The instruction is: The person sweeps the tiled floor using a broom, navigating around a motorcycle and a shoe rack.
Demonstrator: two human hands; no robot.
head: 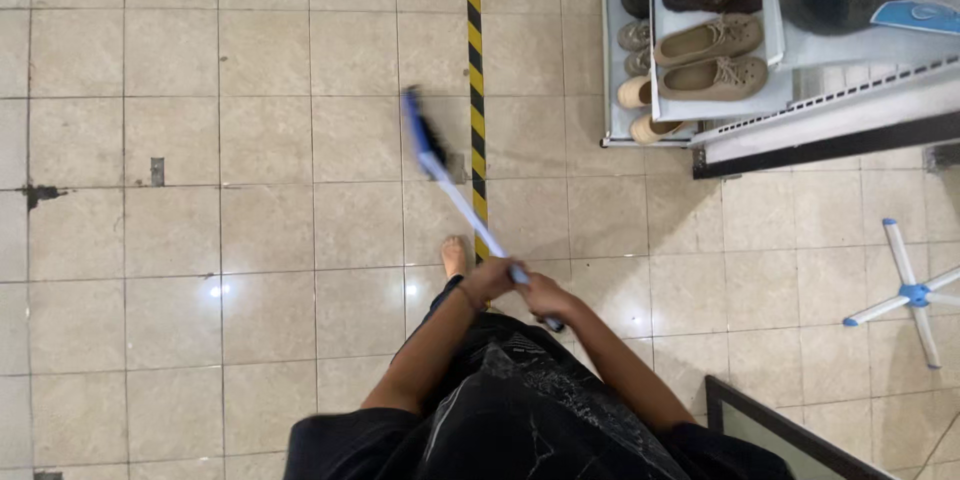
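I see my left hand (490, 280) and right hand (545, 295) wrapped tight around the near end of the broom (455, 195), whose blue head rests far ahead on the tiled floor (270, 230).

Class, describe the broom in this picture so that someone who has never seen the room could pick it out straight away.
Find the yellow-and-black striped line running down the tiled floor. Just left of it lies the blue head of the broom, its pale handle slanting down to the person's left hand and right hand. It is the only long-handled thing being held; the shoes sit on a rack to the right.
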